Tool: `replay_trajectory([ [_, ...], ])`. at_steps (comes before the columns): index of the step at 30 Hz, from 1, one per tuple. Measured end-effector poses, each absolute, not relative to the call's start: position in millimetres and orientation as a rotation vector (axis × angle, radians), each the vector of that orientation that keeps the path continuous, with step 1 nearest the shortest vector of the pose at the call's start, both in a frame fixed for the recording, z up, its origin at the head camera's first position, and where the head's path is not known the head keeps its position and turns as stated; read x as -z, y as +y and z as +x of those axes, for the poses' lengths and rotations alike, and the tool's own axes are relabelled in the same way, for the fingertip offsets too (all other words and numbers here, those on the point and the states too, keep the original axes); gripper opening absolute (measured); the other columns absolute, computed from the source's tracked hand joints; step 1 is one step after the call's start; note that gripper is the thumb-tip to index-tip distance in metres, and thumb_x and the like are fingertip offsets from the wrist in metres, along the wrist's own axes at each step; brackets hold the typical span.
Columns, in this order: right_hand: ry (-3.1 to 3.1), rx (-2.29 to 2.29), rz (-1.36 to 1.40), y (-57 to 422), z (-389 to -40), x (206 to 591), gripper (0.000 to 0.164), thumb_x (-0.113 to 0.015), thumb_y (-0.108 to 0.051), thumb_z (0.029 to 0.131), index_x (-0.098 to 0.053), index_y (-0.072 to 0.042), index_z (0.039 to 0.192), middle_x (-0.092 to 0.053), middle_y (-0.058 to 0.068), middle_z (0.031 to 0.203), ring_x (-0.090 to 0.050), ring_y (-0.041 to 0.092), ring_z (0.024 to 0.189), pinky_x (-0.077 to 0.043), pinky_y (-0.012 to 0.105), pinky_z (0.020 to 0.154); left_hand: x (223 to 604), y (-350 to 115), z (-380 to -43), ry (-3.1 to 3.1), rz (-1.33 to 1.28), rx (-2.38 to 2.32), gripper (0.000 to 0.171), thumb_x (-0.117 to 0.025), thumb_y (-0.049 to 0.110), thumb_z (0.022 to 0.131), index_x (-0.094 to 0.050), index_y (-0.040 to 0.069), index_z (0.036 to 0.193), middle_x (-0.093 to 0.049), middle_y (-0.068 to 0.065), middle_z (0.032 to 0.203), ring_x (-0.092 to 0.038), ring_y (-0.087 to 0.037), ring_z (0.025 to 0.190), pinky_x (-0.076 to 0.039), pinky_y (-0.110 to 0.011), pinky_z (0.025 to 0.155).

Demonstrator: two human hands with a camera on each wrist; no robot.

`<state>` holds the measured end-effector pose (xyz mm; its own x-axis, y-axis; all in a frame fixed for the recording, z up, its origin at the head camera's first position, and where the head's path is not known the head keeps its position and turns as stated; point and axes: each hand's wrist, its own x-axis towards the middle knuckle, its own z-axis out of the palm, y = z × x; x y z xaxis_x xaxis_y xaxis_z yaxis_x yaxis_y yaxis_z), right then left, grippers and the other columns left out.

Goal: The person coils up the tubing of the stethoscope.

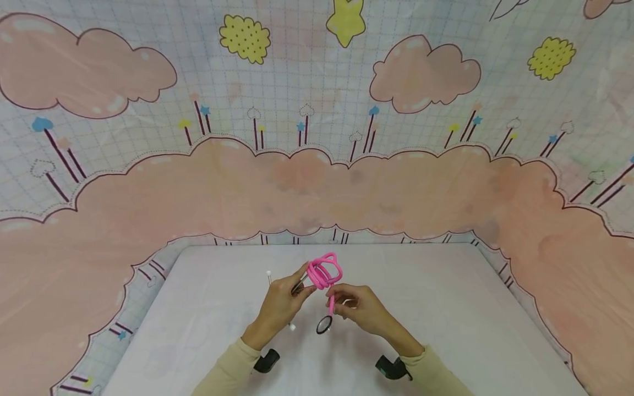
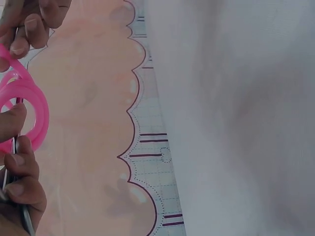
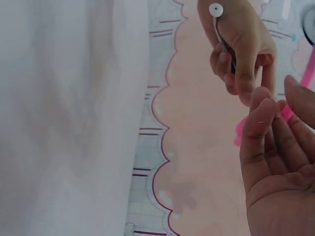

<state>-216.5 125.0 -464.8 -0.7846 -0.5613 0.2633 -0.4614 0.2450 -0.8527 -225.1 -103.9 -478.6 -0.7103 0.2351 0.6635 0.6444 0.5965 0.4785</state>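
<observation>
Both hands hold a stethoscope with pink tubing [image 1: 321, 281] above the white table. My left hand [image 1: 279, 300] grips its metal ear tubes, and the tubing is wound in loops at the fingertips. White ear tips [image 3: 216, 10] stick out past the left hand in the right wrist view. My right hand [image 1: 364, 308] pinches the straight end of the tubing just below the loops. From that end hangs the round, black-rimmed chestpiece [image 1: 324, 324]. In the left wrist view the coiled loops [image 2: 42, 115] surround part of the left thumb, while the right fingers [image 2: 37, 29] touch the tubing above.
A white table [image 1: 421, 297] lies under the hands. Behind it and along its sides hangs a patterned cloth [image 1: 297, 187] with clouds and stars. Black wrist cameras [image 1: 267, 361] are worn at both cuffs.
</observation>
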Motion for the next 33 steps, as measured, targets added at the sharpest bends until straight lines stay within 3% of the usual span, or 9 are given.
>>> replay_trajectory([
  [5,2.432,1.588,-1.005,123,-216,466,0.021,-0.067,-0.012,0.092,-0.067,-0.004,0.112,-0.071,0.014,0.091,-0.060,0.003,0.073,-0.056,0.026,0.062,479,-102,-223,-2.298,-0.688,0.996,0.056,-0.079,0.015,0.083,-0.060,0.003,0.134,-0.046,0.010,0.059,-0.034,0.004,0.055,-0.030,-0.012,0.048],
  [9,2.455,1.631,-1.088,120,-216,469,0.012,-0.063,-0.003,0.093,-0.066,0.002,0.104,-0.069,0.018,0.085,-0.063,0.013,0.067,-0.055,0.029,0.057,479,-100,-222,-2.298,-0.674,0.995,0.056,-0.080,0.010,0.082,-0.060,0.004,0.134,-0.048,0.009,0.060,-0.035,0.003,0.055,-0.033,-0.012,0.048],
  [13,2.481,1.704,-1.128,117,-215,472,0.005,-0.061,-0.002,0.094,-0.065,-0.001,0.095,-0.066,0.015,0.077,-0.060,0.018,0.061,-0.054,0.029,0.054,482,-99,-222,-2.275,-0.645,0.991,0.057,-0.080,0.004,0.079,-0.062,0.004,0.132,-0.047,0.009,0.059,-0.036,0.003,0.056,-0.033,-0.011,0.050],
  [17,2.500,1.772,-1.135,115,-205,461,0.012,-0.058,-0.001,0.096,-0.064,-0.005,0.088,-0.062,0.016,0.070,-0.054,0.022,0.055,-0.051,0.026,0.050,481,-97,-222,-2.249,-0.646,1.001,0.056,-0.081,0.006,0.079,-0.062,0.004,0.132,-0.051,0.008,0.059,-0.037,0.002,0.056,-0.035,-0.010,0.050],
  [22,2.494,1.826,-1.096,111,-193,446,0.020,-0.051,0.001,0.099,-0.061,0.003,0.081,-0.061,0.022,0.067,-0.052,0.026,0.053,-0.049,0.030,0.046,480,-95,-220,-2.266,-0.638,1.016,0.059,-0.081,0.012,0.080,-0.060,0.005,0.134,-0.048,0.010,0.058,-0.035,0.003,0.055,-0.035,-0.011,0.049],
  [33,2.628,1.858,-0.769,106,-188,446,0.021,-0.053,-0.008,0.101,-0.062,0.001,0.084,-0.066,0.010,0.069,-0.057,0.029,0.055,-0.052,0.030,0.051,480,-92,-218,-2.205,-0.644,0.984,0.058,-0.081,0.012,0.079,-0.060,0.001,0.133,-0.044,0.009,0.059,-0.032,0.003,0.056,-0.031,-0.010,0.049],
])
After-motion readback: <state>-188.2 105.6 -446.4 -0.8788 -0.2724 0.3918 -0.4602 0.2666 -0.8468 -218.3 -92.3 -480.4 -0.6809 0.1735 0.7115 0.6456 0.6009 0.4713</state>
